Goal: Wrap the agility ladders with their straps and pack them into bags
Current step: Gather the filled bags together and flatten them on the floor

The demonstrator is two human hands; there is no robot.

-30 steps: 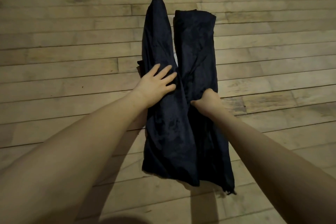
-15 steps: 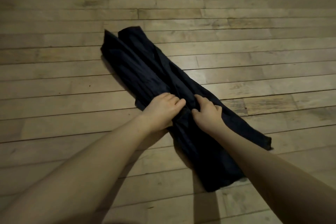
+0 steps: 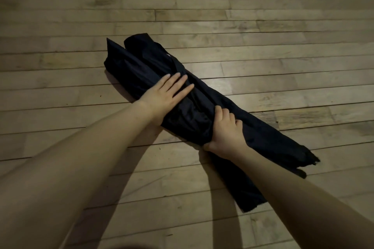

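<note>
Pale wooden floorboards (image 3: 263,26) run crosswise under me in dim light, with the seams between planks showing as dark lines. My left hand (image 3: 169,92) lies flat on a dark bag (image 3: 141,66), fingers straight and together, pressing down on its upper half. My right hand (image 3: 226,129) is curled round the bag's middle, the fingers bent over the top fold and the thumb tucked under the near edge, so it grips the cloth there. Both my forearms are bare and reach in from the near edge of the view.

The bag is a long, navy or black bundle lying on the floor on a slant, from the upper left toward the lower right. Its far end shows two folded layers side by side, one ending in a pointed corner. Its near end spreads wider and looser past my right wrist, with a ragged corner at the right. I cannot tell what is inside the cloth. My arms throw soft shadows across the boards nearest me.
</note>
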